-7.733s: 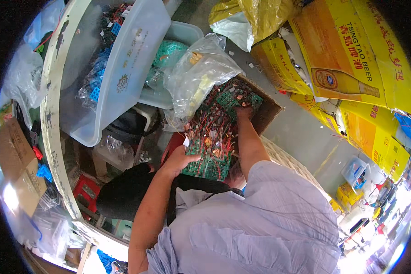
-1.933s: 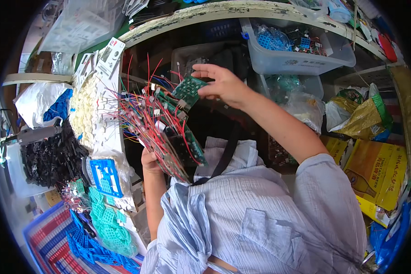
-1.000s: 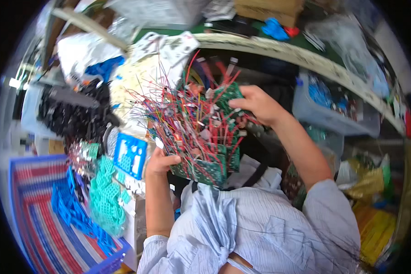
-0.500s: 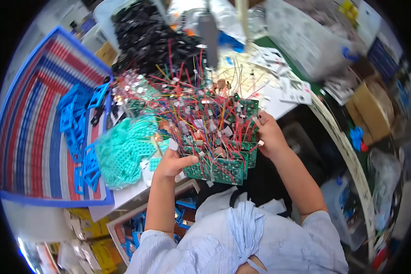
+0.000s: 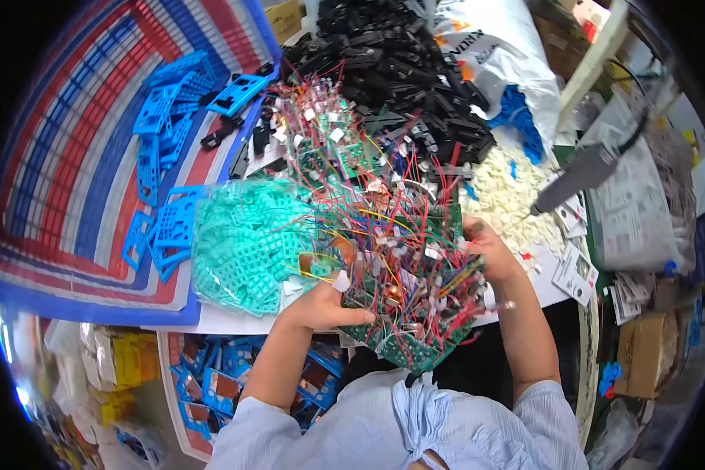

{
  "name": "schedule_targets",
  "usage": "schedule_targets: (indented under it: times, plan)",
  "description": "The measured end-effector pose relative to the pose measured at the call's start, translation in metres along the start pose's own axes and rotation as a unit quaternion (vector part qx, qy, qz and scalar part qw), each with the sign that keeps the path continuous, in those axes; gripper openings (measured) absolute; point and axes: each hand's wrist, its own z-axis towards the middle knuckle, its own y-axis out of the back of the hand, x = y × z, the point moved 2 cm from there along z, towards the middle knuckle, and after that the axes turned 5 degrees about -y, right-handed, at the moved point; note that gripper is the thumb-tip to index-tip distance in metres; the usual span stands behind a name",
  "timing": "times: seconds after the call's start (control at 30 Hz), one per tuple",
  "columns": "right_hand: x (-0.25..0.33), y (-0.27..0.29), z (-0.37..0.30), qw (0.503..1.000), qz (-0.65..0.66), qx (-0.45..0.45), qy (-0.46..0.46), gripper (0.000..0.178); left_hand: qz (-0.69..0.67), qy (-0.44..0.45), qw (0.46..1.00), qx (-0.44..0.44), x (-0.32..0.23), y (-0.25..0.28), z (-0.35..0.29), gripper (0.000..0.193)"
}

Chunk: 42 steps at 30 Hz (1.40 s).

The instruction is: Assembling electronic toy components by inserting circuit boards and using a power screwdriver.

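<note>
A thick stack of green circuit boards (image 5: pixel 419 348), bristling with red, yellow and dark wires with white connectors, is held between my two hands over the table's near edge. My left hand (image 5: pixel 321 307) grips its left side, the thumb lying across the wires. At the far right side, my right hand (image 5: pixel 487 249) is closed on the stack; some of its fingers are hidden behind boards and wires. Beside the stack, to the left, lies a clear bag of turquoise grid-like pieces (image 5: pixel 251 247). Behind it is a heap of more wired boards (image 5: pixel 321 133).
A striped-lined blue crate (image 5: pixel 94 301) at left holds blue plastic frames (image 5: pixel 164 168). Black plastic parts (image 5: pixel 384 66) pile up at the back, cream pieces (image 5: pixel 509 192) at right. An electric screwdriver (image 5: pixel 583 176) hangs there. Below the table, a tray (image 5: pixel 168 392) contains blue frames.
The view has swung, so the table's contents sit farther right. The board stack has tilted and turned, one corner now pointing toward me. Both hands still hold it.
</note>
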Motion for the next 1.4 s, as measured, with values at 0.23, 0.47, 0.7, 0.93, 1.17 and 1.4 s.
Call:
schedule_targets:
  times: [0.23,0.47,0.7,0.93,1.17,1.4]
  plan:
    - [0.007,-0.005,0.056,0.987,-0.124,0.079,-0.061,0.04,-0.022,-0.02,0.999,-0.039,-0.004,0.014,-0.004,0.078]
    - [0.003,-0.007,0.078,0.994,-0.104,0.005,-0.037,0.026,-0.018,-0.033,0.996,-0.085,-0.01,0.018,-0.017,0.079]
    - [-0.024,-0.01,0.077,0.998,-0.05,0.004,-0.046,0.028,-0.008,-0.026,0.994,-0.106,-0.009,0.007,-0.034,0.077]
    - [-0.036,0.0,0.079,0.969,0.043,0.17,-0.174,0.05,0.028,0.052,0.989,-0.139,-0.005,-0.016,-0.039,0.083]
    - [-0.002,-0.018,0.062,0.984,-0.092,0.102,-0.109,0.037,0.036,-0.008,0.993,-0.113,-0.01,-0.028,-0.03,0.085]
    - [-0.028,-0.004,0.072,0.996,-0.063,-0.062,-0.008,0.021,0.031,-0.096,0.976,-0.191,-0.004,-0.021,-0.035,0.108]
